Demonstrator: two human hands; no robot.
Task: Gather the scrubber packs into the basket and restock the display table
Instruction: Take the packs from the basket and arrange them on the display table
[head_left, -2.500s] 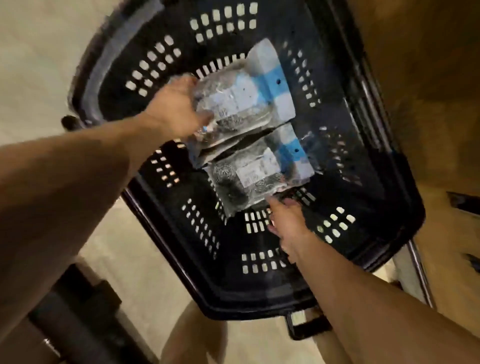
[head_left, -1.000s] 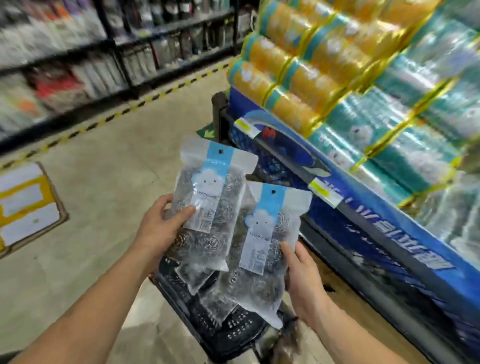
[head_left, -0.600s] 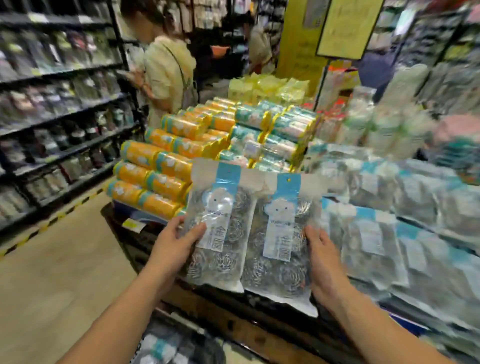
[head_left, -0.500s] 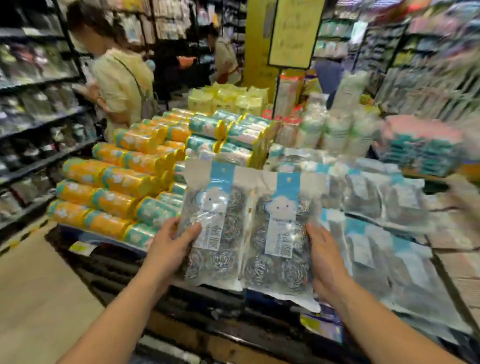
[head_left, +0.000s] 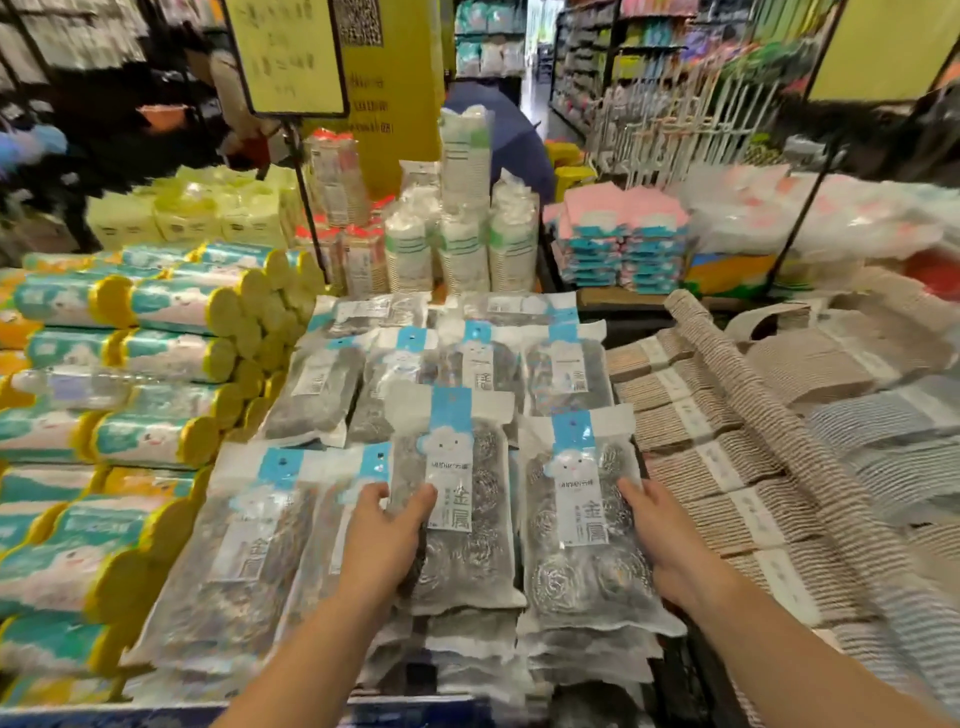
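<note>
Checker: Contents of the display table (head_left: 78, 716), by position?

Stocker: Left side: yellow-and-teal rolls (head_left: 156, 353), stacked lying down out to the left edge. Right side: beige woven mats (head_left: 727, 467), banded and overlapped. Back edge: wrapped sleeves of paper cups (head_left: 462, 244), standing upright. Centre strip, between rolls and mats: stocked scrubber packs (head_left: 249, 545), laid flat in rows from the front edge back to the cups, blue header cards pointing to the back.

Checker: Location of the two packs in hand?

Stocker: The left scrubber pack (head_left: 457, 499) and the right scrubber pack (head_left: 582, 519) are side by side over the stacks at the front edge, header cards to the back. The right one is just beside the mats. Whether either rests on the stack beneath cannot be told.

Checker: Status of each hand?

Stocker: The left hand (head_left: 382, 545) grips the left scrubber pack at its left edge, thumb curled across the front beside the label, fingers behind. The right hand (head_left: 670, 540) grips the right scrubber pack at its right edge, thumb on the front, fingers hidden behind it.
</note>
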